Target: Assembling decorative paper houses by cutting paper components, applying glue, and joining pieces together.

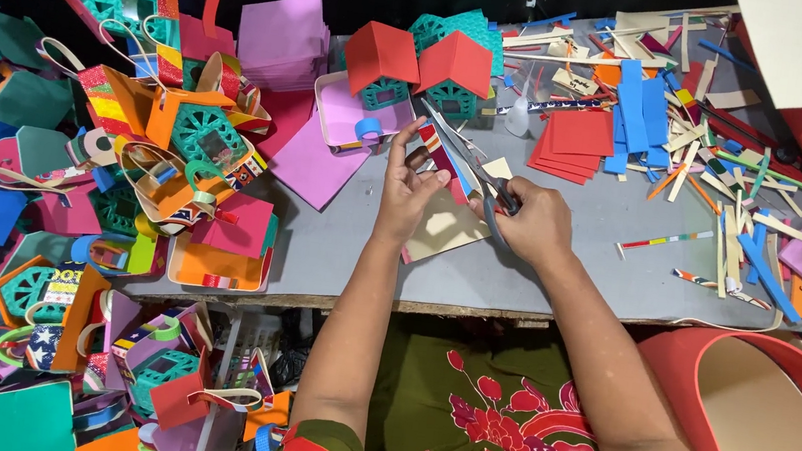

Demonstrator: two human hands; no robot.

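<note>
My left hand (407, 191) pinches a multicoloured striped paper strip (440, 149) above the grey table (568, 265). My right hand (534, 223) grips scissors (487, 175), whose blades reach up and left along the strip. A beige paper sheet (446, 229) lies under both hands. Just beyond the hands stand two small paper houses with red roofs (419, 66) and teal walls.
A stack of red squares (577, 140), blue strips (640, 112) and many loose paper offcuts cover the right of the table. Pink sheets (281, 41) and a pink tray (343, 113) sit left of the houses. Heaps of finished paper houses (131, 124) fill the left. A red roll (752, 417) lies at lower right.
</note>
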